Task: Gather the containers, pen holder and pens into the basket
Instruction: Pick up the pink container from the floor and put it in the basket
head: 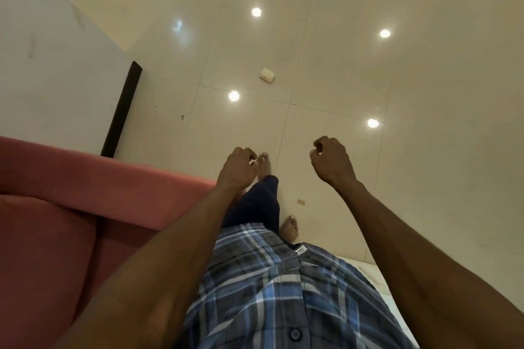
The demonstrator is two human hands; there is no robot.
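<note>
Neither the basket, the containers, the pen holder nor any pen is in view. My left hand [237, 168] is held out in front of me above the floor, fingers loosely curled with nothing in them. My right hand [331, 160] hangs level with it to the right, also curled and holding nothing. Both forearms reach out over my plaid shirt and dark trousers.
A pink sofa [85, 207] fills the left side. A white wall with a black edge strip [122, 110] stands behind it. The glossy cream tiled floor [397, 79] spreads ahead, with a small white block [267, 75] lying on it. My bare feet stand below my hands.
</note>
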